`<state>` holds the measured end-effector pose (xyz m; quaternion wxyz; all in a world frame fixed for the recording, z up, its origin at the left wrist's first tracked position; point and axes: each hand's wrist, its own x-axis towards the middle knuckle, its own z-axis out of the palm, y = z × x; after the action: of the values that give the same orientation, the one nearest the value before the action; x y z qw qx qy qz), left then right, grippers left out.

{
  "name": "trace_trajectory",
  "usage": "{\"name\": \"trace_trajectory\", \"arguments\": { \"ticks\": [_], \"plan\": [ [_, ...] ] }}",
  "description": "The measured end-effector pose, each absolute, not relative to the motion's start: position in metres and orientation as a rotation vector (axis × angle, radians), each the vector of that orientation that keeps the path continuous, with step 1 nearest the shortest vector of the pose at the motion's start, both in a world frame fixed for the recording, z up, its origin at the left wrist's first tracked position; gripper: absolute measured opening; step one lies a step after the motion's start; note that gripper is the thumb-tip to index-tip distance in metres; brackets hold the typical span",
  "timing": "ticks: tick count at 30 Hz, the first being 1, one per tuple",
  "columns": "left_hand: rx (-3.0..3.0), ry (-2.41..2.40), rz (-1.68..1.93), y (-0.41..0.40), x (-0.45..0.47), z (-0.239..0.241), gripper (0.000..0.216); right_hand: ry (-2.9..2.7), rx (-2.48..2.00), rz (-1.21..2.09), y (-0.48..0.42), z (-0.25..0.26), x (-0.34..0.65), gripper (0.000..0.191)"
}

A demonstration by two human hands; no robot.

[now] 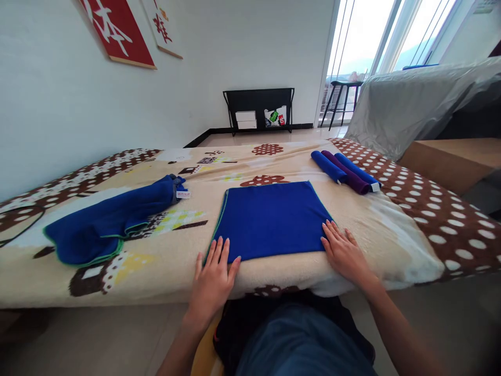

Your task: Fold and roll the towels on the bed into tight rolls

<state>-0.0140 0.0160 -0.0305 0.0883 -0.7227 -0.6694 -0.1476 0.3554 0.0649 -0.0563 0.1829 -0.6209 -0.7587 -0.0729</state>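
A blue cloth (272,219) with a green edge lies flat and square on the patterned blanket (164,261) in front of me. My left hand (213,274) rests flat, fingers spread, on the cloth's near left corner. My right hand (342,250) lies flat with fingers stretched out on the near right corner. Neither hand holds anything.
A crumpled heap of blue cloths (109,219) lies to the left. Three rolled cloths (346,169), two blue and one purple, sit at the far right. Beyond stand a black rack (258,109), a stool (344,99) and a covered piece of furniture (415,99).
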Motion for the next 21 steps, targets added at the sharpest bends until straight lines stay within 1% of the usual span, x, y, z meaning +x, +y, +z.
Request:
{"name": "trace_trajectory", "arguments": {
  "ticks": [2,4,7,9,11,15,18,21],
  "plan": [
    [-2.107,-2.013,-0.371,0.023,-0.012,-0.018,0.063,-2.182,-1.742,-0.210,0.075,-0.042,0.346,0.054],
    [-2.108,-2.001,-0.315,0.047,0.000,0.000,0.063,-2.273,-1.646,-0.166,0.098,-0.022,0.325,0.053],
    [-2.347,-1.944,-0.196,0.113,0.033,0.026,0.058,-2.417,-1.454,0.021,0.152,0.005,0.276,0.050],
    [-2.478,-1.960,-0.095,0.163,0.057,0.033,0.060,-2.427,-1.428,0.063,0.191,0.012,0.242,0.046],
    [-2.473,-2.000,-0.087,0.208,0.075,0.030,0.062,-2.379,-1.469,0.068,0.225,0.011,0.215,0.041],
    [-2.477,-2.043,-0.109,0.258,0.076,0.006,0.059,-2.316,-1.522,0.096,0.266,-0.005,0.203,0.043],
    [-2.421,-2.109,-0.147,0.272,0.045,-0.010,0.064,-2.322,-1.550,0.142,0.281,-0.016,0.233,0.045],
    [-2.296,-2.231,-0.178,0.280,0.005,-0.015,0.070,-2.268,-1.694,0.177,0.292,-0.024,0.281,0.050]
  ]
}}
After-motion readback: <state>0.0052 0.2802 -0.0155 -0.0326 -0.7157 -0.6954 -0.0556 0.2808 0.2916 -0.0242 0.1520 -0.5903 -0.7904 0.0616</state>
